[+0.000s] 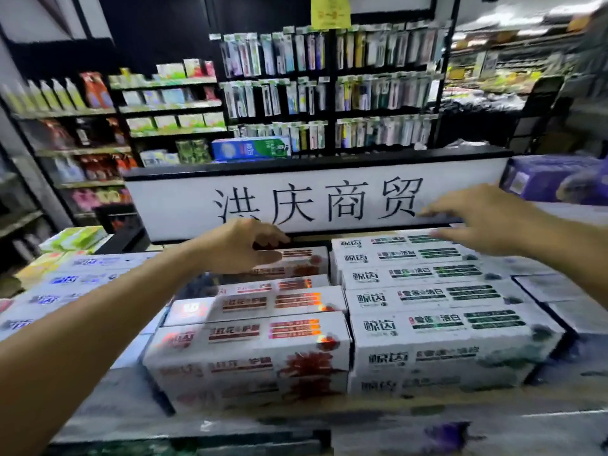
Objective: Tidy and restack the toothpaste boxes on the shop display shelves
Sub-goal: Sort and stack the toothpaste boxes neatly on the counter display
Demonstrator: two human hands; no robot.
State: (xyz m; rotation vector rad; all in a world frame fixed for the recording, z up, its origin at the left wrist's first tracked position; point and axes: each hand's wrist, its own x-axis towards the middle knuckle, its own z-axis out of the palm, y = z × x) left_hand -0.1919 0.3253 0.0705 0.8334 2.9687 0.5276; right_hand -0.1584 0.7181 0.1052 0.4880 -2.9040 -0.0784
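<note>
Under a wide white sign (312, 199), stacked red-printed toothpaste boxes (263, 327) lie just left of stacked green-printed toothpaste boxes (427, 301), the left hand (237, 245) curling its grip round the rearmost red-printed box (309, 258), the right hand (483, 218) with its grip open, fingers spread over the rearmost green-printed box (388, 241).

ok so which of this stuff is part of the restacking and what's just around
Job: red-print toothpaste boxes, green-print toothpaste boxes, blue-print toothpaste boxes, left hand, right hand.
Just around: hanging toothbrush packs, white shop sign, purple pack, yellow tag.
</note>
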